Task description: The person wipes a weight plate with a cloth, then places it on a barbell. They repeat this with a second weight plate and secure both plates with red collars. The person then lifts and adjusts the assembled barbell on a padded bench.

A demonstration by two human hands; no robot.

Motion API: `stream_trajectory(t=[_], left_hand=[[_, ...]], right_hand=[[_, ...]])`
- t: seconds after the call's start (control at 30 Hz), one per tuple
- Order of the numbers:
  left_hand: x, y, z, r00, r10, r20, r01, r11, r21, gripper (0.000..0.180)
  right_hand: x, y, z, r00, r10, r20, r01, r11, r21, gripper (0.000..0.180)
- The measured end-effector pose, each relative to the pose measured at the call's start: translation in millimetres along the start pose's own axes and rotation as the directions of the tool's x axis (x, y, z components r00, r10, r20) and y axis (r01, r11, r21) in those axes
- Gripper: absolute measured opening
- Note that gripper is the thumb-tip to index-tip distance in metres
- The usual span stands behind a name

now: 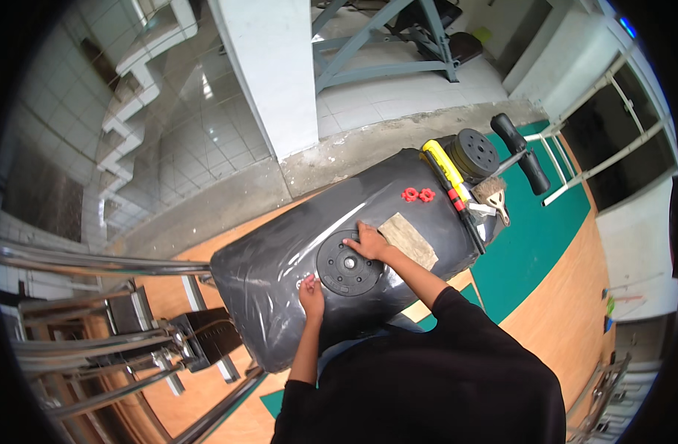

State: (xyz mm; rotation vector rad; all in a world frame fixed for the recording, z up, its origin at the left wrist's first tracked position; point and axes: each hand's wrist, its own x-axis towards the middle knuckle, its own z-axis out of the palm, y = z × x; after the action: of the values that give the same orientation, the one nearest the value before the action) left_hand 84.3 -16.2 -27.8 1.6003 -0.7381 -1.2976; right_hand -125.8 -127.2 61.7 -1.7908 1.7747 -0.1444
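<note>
A round black weight plate [337,277] with a metal-rimmed centre hole lies flat on a black padded bench [272,266] that looks wrapped in shiny plastic. My right hand [368,244] rests on the plate's far right part, thumb and fingers spread apart. Beside the plate's left rim, my left hand [311,297] is closed, its fingertips pinched together; whether anything small is between them I cannot make out. A worn beige sheet [411,238] lies right of the plate, close to my right forearm. Two red star-shaped collars [418,194] sit beyond it.
At the bench's right end are a yellow object [442,167], a black bar with red parts [456,198], a brush [491,194] and stacked black plates [475,154]. Foam rollers [520,152] stick out beyond. Metal tubes [117,259] stand left; a white pillar [269,81] rises ahead.
</note>
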Motion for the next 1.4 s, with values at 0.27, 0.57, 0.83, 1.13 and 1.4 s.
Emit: stream_trajectory(t=[0.27,0.57,0.83,1.13,1.4], left_hand=[[-86,7,-12,0.806,-0.453,0.382,0.564,0.783,-0.263,0.071],[-104,28,-7,0.755,-0.592,0.284,0.653,0.717,-0.244,0.103],[-157,32,14,0.774,-0.631,0.057,0.633,0.773,-0.033,0.11],[-272,10,131,0.746,-0.666,-0.011,0.658,0.739,-0.149,0.119],[-279,116,217,0.921,-0.389,0.007,0.389,0.919,-0.063,0.086]], right_hand=[[-25,-24,4,0.99,0.138,0.003,-0.137,0.988,-0.065,0.099],[-109,-15,32,0.992,0.084,0.092,-0.112,0.928,0.356,0.081],[-219,34,21,0.971,-0.18,0.16,0.064,0.833,0.549,0.066],[-263,135,-74,0.949,-0.29,0.125,0.199,0.857,0.475,0.056],[-285,180,-173,0.962,-0.254,-0.104,0.264,0.754,0.602,0.051]])
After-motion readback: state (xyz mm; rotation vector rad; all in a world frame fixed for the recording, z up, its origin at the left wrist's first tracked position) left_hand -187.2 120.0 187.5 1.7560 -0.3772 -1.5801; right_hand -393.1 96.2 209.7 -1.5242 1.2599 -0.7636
